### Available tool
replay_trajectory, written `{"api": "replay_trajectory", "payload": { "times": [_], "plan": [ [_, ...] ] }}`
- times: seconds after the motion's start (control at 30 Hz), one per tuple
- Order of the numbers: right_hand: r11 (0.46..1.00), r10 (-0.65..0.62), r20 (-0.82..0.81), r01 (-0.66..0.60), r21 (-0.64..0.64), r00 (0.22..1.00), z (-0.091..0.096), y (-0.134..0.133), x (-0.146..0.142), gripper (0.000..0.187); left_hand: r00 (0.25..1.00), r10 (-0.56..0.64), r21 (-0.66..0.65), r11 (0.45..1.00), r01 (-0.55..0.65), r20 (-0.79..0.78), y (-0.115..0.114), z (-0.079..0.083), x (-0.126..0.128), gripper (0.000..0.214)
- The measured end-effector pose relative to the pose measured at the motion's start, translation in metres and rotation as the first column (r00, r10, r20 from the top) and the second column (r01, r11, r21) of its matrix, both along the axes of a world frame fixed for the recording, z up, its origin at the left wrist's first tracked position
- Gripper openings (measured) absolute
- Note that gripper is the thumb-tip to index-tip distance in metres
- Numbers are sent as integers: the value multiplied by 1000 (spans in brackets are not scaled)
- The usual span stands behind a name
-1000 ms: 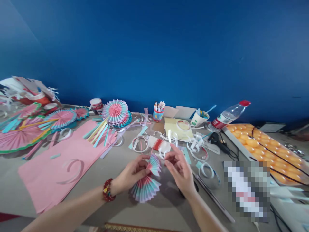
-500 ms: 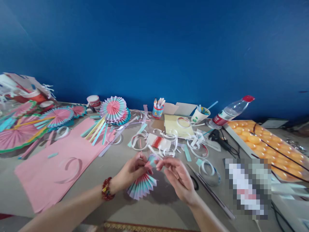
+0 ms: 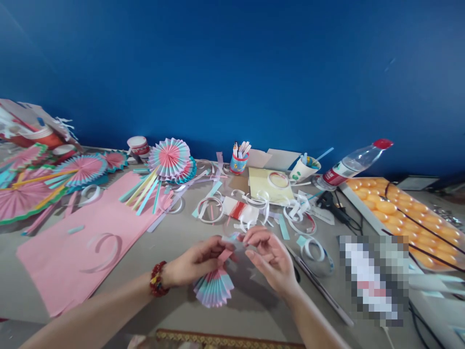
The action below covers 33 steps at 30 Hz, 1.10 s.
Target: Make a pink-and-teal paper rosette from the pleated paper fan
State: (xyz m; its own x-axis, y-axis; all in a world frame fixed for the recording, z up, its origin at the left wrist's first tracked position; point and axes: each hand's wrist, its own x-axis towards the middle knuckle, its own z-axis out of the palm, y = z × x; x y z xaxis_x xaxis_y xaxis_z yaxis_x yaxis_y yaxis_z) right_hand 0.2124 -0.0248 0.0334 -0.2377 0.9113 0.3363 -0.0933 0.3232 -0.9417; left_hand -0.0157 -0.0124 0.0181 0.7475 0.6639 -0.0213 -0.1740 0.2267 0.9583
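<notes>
A pleated paper fan [image 3: 215,287] striped pink, blue and white hangs over the grey table [image 3: 170,310], its narrow top pinched between both hands. My left hand [image 3: 198,259], with a red bead bracelet on the wrist, grips the fan's folded top from the left. My right hand [image 3: 271,256] meets it from the right, thumb and fingers pressed together on the same folded end. The lower pleats spread open below the fingers.
A pink paper sheet [image 3: 78,247] lies left, finished paper rosettes [image 3: 169,159] behind it. White tape rings and paper strips [image 3: 254,211] litter the middle. A pen cup [image 3: 238,164], paper cup [image 3: 304,169], tipped bottle [image 3: 354,165] and a tray of orange balls [image 3: 403,218] lie right.
My right hand has gone from open beside the fan to pinching its top. The upper pleats have been gathered shut and the fan has dropped slightly.
</notes>
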Motion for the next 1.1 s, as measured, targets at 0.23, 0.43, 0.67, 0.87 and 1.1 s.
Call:
{"api": "replay_trajectory", "payload": {
  "times": [0.23,0.43,0.67,0.87,1.1],
  "plan": [
    [991,50,26,-46,-123,998,10,3,8,11,996,-61,-80,995,66,65,1,5,0,32],
    [980,153,234,-117,-158,960,13,7,12,13,995,-89,-106,990,94,51,2,6,0,32],
    [987,144,333,-111,-117,932,15,11,9,11,995,-95,-93,991,97,24,3,7,1,34],
    [990,132,366,-103,-100,921,9,11,9,10,995,-102,-93,991,100,-16,2,3,-1,34],
    [996,84,412,-62,-65,908,8,13,7,12,993,-112,-97,989,109,-35,2,4,0,38]
  ]
}}
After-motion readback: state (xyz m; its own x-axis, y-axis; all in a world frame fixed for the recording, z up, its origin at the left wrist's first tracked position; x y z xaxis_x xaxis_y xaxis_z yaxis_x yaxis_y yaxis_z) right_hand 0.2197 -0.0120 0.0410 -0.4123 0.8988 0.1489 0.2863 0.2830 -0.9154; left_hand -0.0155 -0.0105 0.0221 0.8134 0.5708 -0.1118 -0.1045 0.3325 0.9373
